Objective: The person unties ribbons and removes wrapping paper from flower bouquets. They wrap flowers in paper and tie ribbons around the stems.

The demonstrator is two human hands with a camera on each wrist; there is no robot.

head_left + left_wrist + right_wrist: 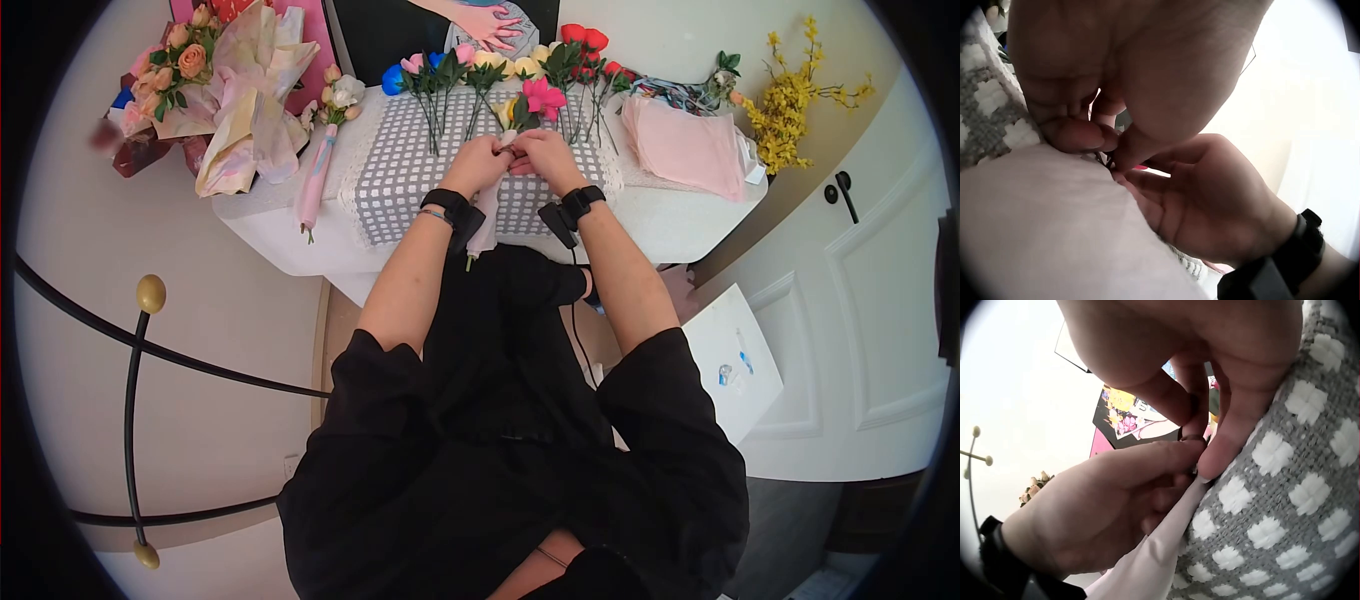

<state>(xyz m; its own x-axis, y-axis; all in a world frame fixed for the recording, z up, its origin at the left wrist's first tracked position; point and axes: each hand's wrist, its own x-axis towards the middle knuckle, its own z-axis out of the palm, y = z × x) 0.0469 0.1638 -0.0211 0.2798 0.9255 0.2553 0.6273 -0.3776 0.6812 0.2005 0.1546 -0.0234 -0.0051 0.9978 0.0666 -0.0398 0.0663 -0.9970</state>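
Observation:
A small bouquet in pale pink wrapping paper [486, 222] lies over the table's front edge, its stem ends [470, 263] poking out below. Just beyond my hands show a bright pink flower [543, 98] and a yellow flower [505, 112]. My left hand [475, 166] pinches the gathered neck of the paper between thumb and fingers. From the other side my right hand [546, 160] pinches at the same spot, fingertips meeting the left ones. In the left wrist view, a thin dark strand [1109, 161] shows between the fingertips; the fingers mostly hide it.
Loose artificial flowers [440, 80] line the back of the grey-and-white checked cloth [385, 200]. A finished-looking pink-wrapped bunch [318, 185] and a large paper-wrapped bouquet [190, 65] lie left. Pink paper sheets [685, 145] and yellow blossom sprays [790, 110] are right.

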